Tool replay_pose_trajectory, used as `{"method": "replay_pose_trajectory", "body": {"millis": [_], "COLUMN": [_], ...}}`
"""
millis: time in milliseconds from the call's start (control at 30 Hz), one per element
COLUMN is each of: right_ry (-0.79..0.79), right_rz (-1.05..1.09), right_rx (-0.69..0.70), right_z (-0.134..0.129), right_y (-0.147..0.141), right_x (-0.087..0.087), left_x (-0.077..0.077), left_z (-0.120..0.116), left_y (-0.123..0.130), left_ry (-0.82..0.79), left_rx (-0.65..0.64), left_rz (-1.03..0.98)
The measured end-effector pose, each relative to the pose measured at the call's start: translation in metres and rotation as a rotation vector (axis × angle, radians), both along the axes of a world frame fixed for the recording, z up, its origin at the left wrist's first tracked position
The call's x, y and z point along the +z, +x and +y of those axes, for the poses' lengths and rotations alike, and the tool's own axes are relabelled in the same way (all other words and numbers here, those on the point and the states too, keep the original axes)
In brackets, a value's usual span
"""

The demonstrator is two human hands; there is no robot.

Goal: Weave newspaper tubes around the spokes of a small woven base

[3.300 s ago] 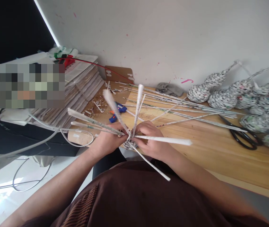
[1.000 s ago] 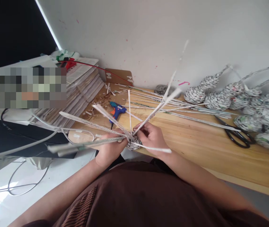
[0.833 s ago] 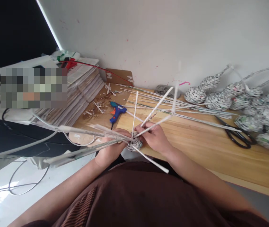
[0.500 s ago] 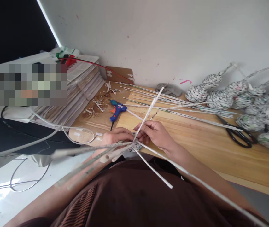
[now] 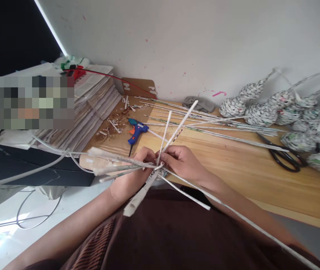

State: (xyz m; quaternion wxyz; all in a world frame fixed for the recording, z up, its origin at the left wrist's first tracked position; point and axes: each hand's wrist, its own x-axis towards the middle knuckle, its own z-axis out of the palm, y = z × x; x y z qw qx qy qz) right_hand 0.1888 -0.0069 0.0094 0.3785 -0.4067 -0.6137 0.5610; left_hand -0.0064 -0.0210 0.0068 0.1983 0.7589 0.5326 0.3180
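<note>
Between my hands, near the table's front edge, is a small woven paper piece (image 5: 162, 173) with several rolled paper tubes sticking out all round it. My left hand (image 5: 139, 167) is closed on its left side, fingers curled, partly behind the tubes. On the other side, my right hand (image 5: 182, 161) pinches at the base of a white paper tube (image 5: 184, 123) that points up and away. A second, shorter tube (image 5: 166, 133) rises beside it. One long tube (image 5: 230, 209) runs down to the lower right, past my right forearm. My fingertips hide part of the weave.
A blue glue gun (image 5: 137, 131) lies beyond my left hand, near paper scraps. Several loose paper tubes (image 5: 218, 131) stretch across the table toward black scissors (image 5: 285, 159). Woven gourd shapes (image 5: 261, 112) crowd the right side. Stacked newspapers (image 5: 92, 108) stand at left.
A second tube now stands up beside the first on the far side. The left-hand tubes have spread apart, one now pointing down toward me. My left hand has turned, its fingers more curled.
</note>
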Motion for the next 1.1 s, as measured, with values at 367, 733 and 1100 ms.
{"method": "replay_pose_trajectory", "body": {"millis": [367,733,1100], "right_ry": [0.022,0.097,-0.418], "right_rz": [0.19,-0.243,0.01], "right_rx": [0.135,-0.137,0.411], "right_z": [-0.003,0.01,0.007], "right_y": [-0.002,0.007,0.012], "right_x": [-0.001,-0.007,0.001], "left_x": [-0.001,-0.008,-0.004], "left_z": [0.001,0.003,0.003], "left_y": [-0.002,-0.01,-0.013], "left_ry": [-0.104,0.067,0.219], "left_rx": [0.016,0.033,0.159], "left_rz": [-0.116,-0.07,-0.082]}}
